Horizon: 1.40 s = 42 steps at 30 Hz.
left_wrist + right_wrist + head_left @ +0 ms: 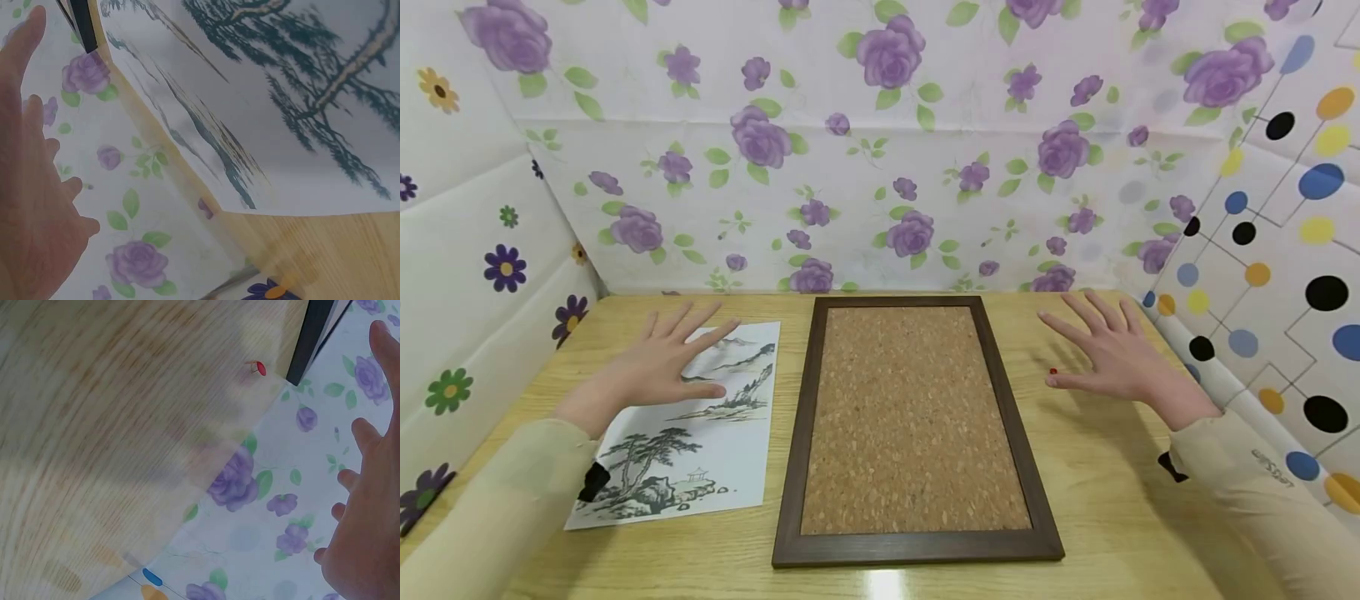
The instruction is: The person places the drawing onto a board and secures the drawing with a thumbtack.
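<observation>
Fingers spread, my left hand (pixel 658 358) is held above a sheet of paper (pixel 730 458) printed with an ink landscape of pines, rocks and hills. It grips nothing. On the other side, my right hand (pixel 1116 358) also has its fingers spread and holds nothing. A small red-headed thumbtack (pixel 260 368) lies on the table near its thumb. Between the hands lies a cork board (pixel 917 417) in a dark brown frame, its cork surface bare. The left wrist view shows the left hand (pixel 44 206) beside the paper, apart from it.
The light wooden table (pixel 1097 517) carries these things. White cloth with purple roses (pixel 891 54) hangs behind it. Flowered cloth (pixel 448 387) stands at the left and dotted cloth (pixel 1326 292) at the right.
</observation>
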Motion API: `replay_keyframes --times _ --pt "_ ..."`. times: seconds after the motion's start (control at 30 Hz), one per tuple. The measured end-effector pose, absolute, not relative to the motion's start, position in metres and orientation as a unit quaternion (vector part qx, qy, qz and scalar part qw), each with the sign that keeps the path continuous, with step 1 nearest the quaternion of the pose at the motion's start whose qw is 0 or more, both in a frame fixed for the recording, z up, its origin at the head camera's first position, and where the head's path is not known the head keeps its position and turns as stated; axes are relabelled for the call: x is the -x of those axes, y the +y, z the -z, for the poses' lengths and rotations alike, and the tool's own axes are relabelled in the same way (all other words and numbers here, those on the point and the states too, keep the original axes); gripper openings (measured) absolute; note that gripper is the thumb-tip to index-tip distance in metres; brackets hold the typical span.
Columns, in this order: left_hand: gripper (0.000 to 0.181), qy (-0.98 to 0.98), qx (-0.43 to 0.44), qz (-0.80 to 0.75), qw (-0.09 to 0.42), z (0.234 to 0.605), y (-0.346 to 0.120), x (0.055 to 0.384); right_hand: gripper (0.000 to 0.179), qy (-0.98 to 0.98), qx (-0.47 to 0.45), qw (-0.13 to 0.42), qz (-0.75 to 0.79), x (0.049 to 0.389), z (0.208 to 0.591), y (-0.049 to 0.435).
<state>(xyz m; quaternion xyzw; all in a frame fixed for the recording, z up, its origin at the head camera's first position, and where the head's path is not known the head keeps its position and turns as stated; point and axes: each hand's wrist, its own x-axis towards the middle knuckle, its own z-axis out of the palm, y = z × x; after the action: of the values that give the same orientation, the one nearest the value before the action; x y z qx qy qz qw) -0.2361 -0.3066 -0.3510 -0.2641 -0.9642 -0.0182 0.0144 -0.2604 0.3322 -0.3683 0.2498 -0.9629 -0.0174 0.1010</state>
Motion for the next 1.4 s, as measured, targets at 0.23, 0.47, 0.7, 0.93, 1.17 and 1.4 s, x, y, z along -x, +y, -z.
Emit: replay_keyframes --times 0.23,0.47,0.7,0.93,1.17,1.4 --pt "0.098 -0.967 0.247 0.051 0.015 0.351 -0.321 0.23 0.09 -0.964 -0.248 0.101 0.001 0.261 0.37 0.334" --pt "0.097 -0.971 0.23 0.061 0.026 0.353 -0.338 0.227 0.089 -0.964 -0.247 0.095 -0.005 0.261 0.368 0.332" --pt "0.099 -0.972 0.22 0.071 0.03 0.353 -0.347 0.224 0.091 -0.963 -0.251 0.098 -0.014 0.263 0.369 0.333" --pt "0.101 -0.97 0.224 0.079 0.05 0.356 -0.354 0.222 0.092 -0.964 -0.249 0.094 -0.02 0.264 0.37 0.334" --pt "0.103 -0.975 0.203 0.09 0.028 0.358 -0.363 0.219 0.092 -0.965 -0.248 0.077 -0.035 0.264 0.372 0.332" --pt "0.105 -0.974 0.191 0.125 0.006 0.359 -0.37 0.21 0.092 -0.964 -0.25 0.074 -0.054 0.265 0.377 0.333"
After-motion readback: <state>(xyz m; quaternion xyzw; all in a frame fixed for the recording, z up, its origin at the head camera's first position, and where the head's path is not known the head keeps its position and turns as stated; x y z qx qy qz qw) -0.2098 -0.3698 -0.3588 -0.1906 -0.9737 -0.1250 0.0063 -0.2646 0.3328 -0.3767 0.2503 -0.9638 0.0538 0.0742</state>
